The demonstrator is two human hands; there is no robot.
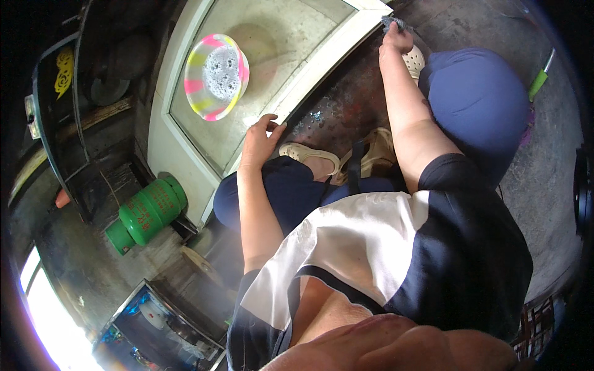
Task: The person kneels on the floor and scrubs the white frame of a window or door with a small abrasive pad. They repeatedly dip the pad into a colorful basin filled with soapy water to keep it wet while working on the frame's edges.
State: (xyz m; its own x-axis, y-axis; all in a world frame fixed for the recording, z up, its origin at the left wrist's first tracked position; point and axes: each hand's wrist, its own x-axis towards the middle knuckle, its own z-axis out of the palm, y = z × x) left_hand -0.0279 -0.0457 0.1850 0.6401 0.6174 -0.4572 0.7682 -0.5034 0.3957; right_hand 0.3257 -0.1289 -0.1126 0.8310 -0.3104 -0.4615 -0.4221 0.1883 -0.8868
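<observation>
My right hand (400,39) grips a grey scrubbing pad (392,23) at the far corner of a white-framed panel (320,55), which may be a door lying flat. Near the panel's close edge is my left hand (262,139), its fingers apart and bent, holding nothing. On the panel rests a striped pink, yellow and white plastic basin (194,86) of foamy water. A small patch of suds (317,116) lies on the dark floor between my hands.
A green gas cylinder (151,211) lies left of the panel. Below it stands an open-topped box (171,324) with mixed items. My clog-shod feet are close to the panel's edge. A green-handled tool (538,84) is at the far right, past my knee.
</observation>
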